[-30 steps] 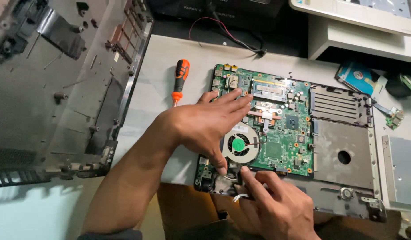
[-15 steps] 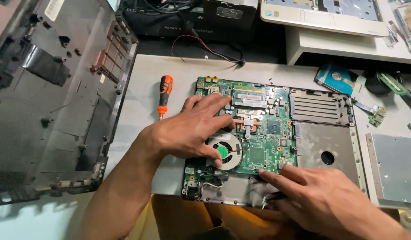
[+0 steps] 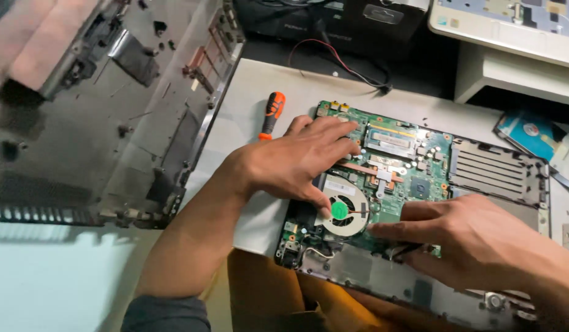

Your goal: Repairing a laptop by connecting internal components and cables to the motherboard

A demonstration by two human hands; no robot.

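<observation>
At the far left, a dark laptop base shell (image 3: 106, 104) is seen lying open on the tabletop (image 3: 247, 104), its inner ribs facing up. Just right of it, an orange-and-black screwdriver (image 3: 271, 114) is laid on the pale surface, near the far-left corner of a green circuit board (image 3: 401, 166). The left hand (image 3: 293, 163) is pressed flat on the board's left part, fingers spread and closed on nothing, the thumb resting at the edge of the round cooling fan (image 3: 341, 212) with its green hub. The board is seated in a grey chassis frame (image 3: 499, 172) in the middle of the tabletop. At the near right, the right hand (image 3: 481, 243) is laid over the board's near edge, fingers extended toward the fan; whether its grip is pinched on a dark wire beneath cannot be told. A blue disc-like part (image 3: 530, 132) is seen at the far right.
</observation>
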